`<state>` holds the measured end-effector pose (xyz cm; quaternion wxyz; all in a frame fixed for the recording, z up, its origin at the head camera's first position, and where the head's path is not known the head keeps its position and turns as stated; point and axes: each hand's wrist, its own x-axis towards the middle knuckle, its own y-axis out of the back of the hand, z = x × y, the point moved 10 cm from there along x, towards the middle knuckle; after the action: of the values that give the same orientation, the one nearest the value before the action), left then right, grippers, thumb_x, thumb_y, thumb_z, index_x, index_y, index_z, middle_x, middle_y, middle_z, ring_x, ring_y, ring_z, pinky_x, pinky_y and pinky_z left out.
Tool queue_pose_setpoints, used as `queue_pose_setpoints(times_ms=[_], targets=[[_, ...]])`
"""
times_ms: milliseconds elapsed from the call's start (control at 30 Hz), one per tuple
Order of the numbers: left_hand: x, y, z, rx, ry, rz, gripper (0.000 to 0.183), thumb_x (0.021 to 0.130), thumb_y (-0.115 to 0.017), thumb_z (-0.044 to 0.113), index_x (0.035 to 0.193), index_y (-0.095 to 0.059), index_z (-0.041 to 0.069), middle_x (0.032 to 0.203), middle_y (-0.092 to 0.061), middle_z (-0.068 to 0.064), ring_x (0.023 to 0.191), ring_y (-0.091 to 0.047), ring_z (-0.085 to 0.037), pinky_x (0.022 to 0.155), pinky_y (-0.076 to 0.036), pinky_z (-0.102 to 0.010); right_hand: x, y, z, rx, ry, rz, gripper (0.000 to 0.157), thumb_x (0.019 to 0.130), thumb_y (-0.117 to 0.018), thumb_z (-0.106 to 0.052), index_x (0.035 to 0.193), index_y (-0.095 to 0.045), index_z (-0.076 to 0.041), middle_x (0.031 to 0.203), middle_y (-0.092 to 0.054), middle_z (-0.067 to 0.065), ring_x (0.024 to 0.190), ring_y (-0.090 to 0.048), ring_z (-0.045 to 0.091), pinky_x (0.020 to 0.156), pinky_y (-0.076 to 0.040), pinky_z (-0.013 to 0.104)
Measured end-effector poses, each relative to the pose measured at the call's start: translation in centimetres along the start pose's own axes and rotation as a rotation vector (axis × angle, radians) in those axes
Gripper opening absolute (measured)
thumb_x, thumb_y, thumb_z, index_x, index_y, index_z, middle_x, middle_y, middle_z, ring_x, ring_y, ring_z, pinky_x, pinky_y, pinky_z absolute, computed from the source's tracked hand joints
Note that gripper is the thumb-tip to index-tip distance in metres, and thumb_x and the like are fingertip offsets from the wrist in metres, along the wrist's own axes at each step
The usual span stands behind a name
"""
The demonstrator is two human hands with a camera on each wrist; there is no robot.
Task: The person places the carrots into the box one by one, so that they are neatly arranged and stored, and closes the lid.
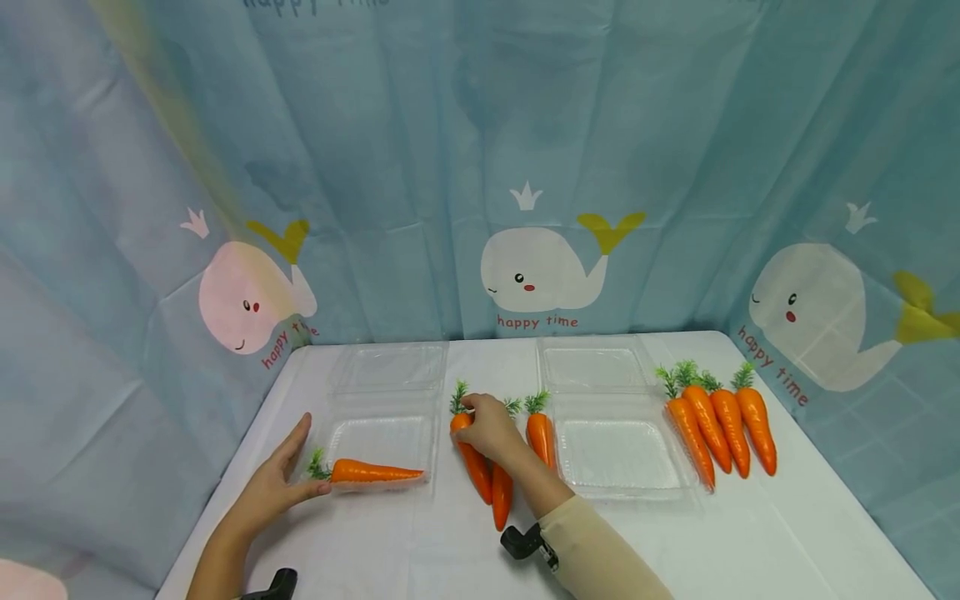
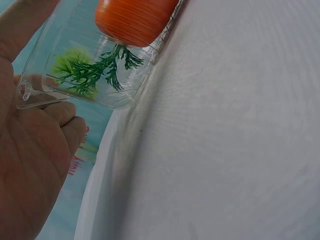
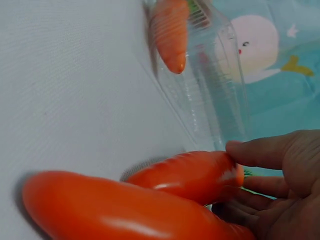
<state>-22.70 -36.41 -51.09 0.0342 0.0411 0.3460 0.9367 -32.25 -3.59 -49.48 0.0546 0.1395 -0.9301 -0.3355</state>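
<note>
My left hand (image 1: 273,492) is at the left side of a clear plastic box (image 1: 382,433), its fingers extended and thumb spread at the near corner. Inside that box one orange carrot (image 1: 375,472) with a green leafy top (image 2: 92,70) lies crosswise near the front. In the middle of the table, my right hand (image 1: 491,429) pinches the thick leafy end of a carrot (image 1: 472,467) between thumb and fingers. A second carrot (image 1: 502,500) lies right beside it, partly hidden under the hand, and a third carrot (image 1: 541,435) is just right of the wrist.
Another clear plastic box (image 1: 618,454), its lid (image 1: 596,369) folded back, sits right of centre. Several carrots (image 1: 727,425) lie in a row at the table's right. The left box's lid (image 1: 390,368) is also open toward the back. A whale-print curtain (image 1: 420,167) surrounds the white table.
</note>
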Motion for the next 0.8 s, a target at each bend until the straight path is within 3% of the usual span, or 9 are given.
queue_pose_setpoints(times_ms=[300, 533, 800], targets=[[-0.15, -0.03, 0.23, 0.004, -0.018, 0.001, 0.116, 0.083, -0.087, 0.032, 0.166, -0.005, 0.031, 0.172, -0.007, -0.013, 0.159, -0.007, -0.025, 0.099, -0.013, 0.008, 0.36, -0.39, 0.11, -0.042, -0.022, -0.022, 0.06, 0.082, -0.085, -0.019, 0.136, -0.063, -0.003, 0.129, -0.068, 0.012, 0.11, -0.066, 0.026, 0.094, -0.057, 0.043], [-0.13, 0.07, 0.37, 0.018, -0.018, 0.009, 0.117, 0.082, -0.087, 0.033, 0.165, -0.005, 0.033, 0.172, -0.007, -0.013, 0.157, -0.01, -0.038, 0.098, -0.012, 0.009, 0.43, -0.24, -0.1, -0.018, -0.028, -0.014, 0.058, 0.081, -0.086, -0.018, 0.132, -0.065, -0.001, 0.126, -0.069, 0.014, 0.107, -0.066, 0.027, 0.093, -0.057, 0.043], [-0.22, 0.02, 0.04, 0.015, -0.014, 0.005, 0.117, 0.082, -0.088, 0.033, 0.165, -0.005, 0.035, 0.173, -0.007, -0.012, 0.158, -0.008, -0.031, 0.099, -0.012, 0.009, 0.27, 0.49, -0.1, 0.035, -0.025, 0.04, 0.056, 0.081, -0.086, -0.017, 0.131, -0.066, -0.001, 0.124, -0.07, 0.013, 0.104, -0.067, 0.025, 0.092, -0.058, 0.042]])
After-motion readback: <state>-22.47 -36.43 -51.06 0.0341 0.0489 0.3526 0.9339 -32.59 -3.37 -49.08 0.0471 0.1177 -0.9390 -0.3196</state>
